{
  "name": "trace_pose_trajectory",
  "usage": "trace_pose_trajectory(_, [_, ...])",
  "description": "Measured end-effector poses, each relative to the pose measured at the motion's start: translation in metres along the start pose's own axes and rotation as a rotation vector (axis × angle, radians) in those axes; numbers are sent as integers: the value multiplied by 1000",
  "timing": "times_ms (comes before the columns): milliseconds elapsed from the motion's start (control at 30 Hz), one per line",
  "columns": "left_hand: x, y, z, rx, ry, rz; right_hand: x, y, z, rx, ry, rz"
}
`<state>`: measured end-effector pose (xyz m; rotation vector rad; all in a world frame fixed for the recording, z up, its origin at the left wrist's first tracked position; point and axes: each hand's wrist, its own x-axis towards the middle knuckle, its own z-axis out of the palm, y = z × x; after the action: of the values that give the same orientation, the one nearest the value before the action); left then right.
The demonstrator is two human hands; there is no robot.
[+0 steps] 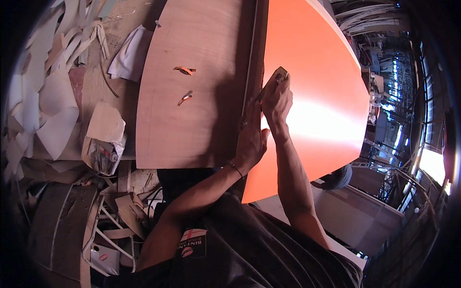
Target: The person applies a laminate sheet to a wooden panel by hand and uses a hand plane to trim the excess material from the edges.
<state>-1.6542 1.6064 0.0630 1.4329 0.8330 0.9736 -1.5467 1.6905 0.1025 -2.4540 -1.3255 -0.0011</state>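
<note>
A pale wooden panel (192, 125) lies before me, and a glossy orange panel (312, 62) adjoins it on the right. Between them runs a dark straight edge (257, 48). My left hand (249, 144) rests along this edge, fingers stretched forward and thumb apart, with no held object showing. Just ahead and to its right, my right hand (277, 105) is closed around a small brownish, block-like tool (278, 76); its exact kind is unclear. The tool's lower end meets the edge by my left fingertips. Two curled orange scraps (185, 71) lie on the wooden panel.
Pale offcuts (53, 105) pile up at the far left. Nearer stand a torn cardboard box (103, 139) and a white cloth (129, 55). A tubular white frame (108, 225) is at lower left. Beyond the orange panel are a rounded grey object (338, 177) and stacked strips (372, 24).
</note>
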Motion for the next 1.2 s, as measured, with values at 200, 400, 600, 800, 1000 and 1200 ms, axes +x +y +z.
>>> trace_pose_trajectory(200, [6, -12, 0, -54, 0, 36, 3, -11, 9, -50, -20, -54])
trace_pose_trajectory(400, [9, -8, -4, -98, -48, 29, 12, 3, 14, -127, -3, -124])
trace_pose_trajectory(600, [28, 2, -7, -222, 9, -15, 26, -16, 4, 31, -53, -27])
trace_pose_trajectory(800, [39, -9, -8, -298, -24, -20, 38, -18, 18, -154, -45, -127])
trace_pose_trajectory(1000, [47, 2, -14, -114, -23, 33, 43, -10, 4, 40, -8, 21])
trace_pose_trajectory(1200, [61, -3, -5, -124, 50, 9, 53, -14, 15, 30, 5, -37])
